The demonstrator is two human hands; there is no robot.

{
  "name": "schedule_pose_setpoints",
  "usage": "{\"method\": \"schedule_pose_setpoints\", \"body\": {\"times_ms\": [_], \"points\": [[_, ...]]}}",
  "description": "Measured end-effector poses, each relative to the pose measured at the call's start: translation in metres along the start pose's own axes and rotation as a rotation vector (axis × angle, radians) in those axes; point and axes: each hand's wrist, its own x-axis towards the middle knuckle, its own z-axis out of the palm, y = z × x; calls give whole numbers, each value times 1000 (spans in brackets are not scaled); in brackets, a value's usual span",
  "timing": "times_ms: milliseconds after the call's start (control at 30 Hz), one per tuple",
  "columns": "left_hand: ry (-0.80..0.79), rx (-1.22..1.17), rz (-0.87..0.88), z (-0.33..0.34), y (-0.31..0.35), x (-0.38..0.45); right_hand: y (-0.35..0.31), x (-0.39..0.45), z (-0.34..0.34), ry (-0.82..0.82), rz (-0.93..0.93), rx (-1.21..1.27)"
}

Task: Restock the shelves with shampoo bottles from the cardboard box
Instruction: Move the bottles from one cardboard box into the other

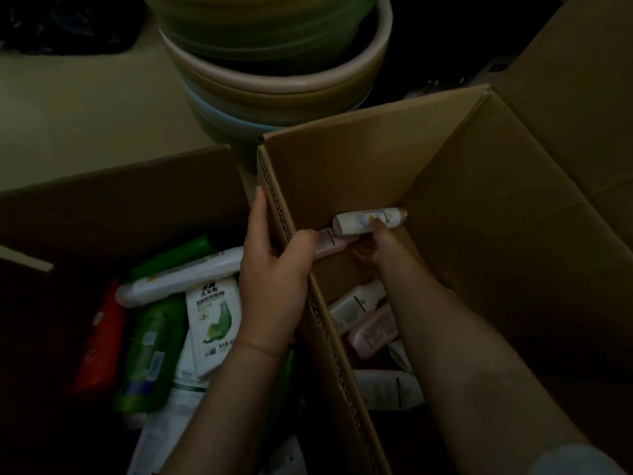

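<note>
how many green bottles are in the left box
2 in plain view: one green bottle lying beside the red pack, another green bottle farther back under the long white bottle. A green edge near the left wrist may be a third; others may be buried.

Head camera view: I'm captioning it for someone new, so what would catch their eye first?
Two bare arms reach into cardboard boxes. The right hand grips a white bottle inside the right box, while the left hand holds that box's cardboard wall. Green, white and red bottles fill the left box.
</note>
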Motion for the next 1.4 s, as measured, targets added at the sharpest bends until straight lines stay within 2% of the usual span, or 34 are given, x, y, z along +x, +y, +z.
{"method": "schedule_pose_setpoints", "body": {"times_ms": [100, 167, 333, 400, 500, 567, 667, 867, 967, 1033, 1100, 1267, 1400], "points": [[-7, -34, -2, 0, -5, 3, -5, 30, -2, 46, -9, 115], [-9, -41, -3, 1, -8, 4, -5, 38, -7, 90, -51, 30], [7, -29, 24, 3, -11, 6, 13, 36, 1, 74, -108, -119], [17, -32, 26, 4, -10, 5, 36, 77, 8, -6, -167, -165], [15, -59, 33, 4, -9, 3, 75, 155, 25, 109, -165, -309], [9, -60, 33, 3, -8, 2, 96, 185, 34, 125, -97, -329], [4, -35, 27, 1, -9, 2, 121, 215, 37, -12, -49, -221], [-1, -26, -10, -1, -12, 4, 77, 39, 72, 17, -77, 100], [-13, -33, -16, -1, -14, 6, 74, 30, 67, -150, 43, 200], [-18, -32, -20, 0, -14, 6, 72, 17, 58, -216, 62, 182], [-12, -26, -29, 1, -12, 6, 62, 6, 53, -268, 1, 161], [5, 23, -59, 2, -4, 2, 17, -50, 38, -203, -142, 178], [-36, 76, -130, -5, 15, -7, -18, -123, 21, -255, -190, 88]]}}
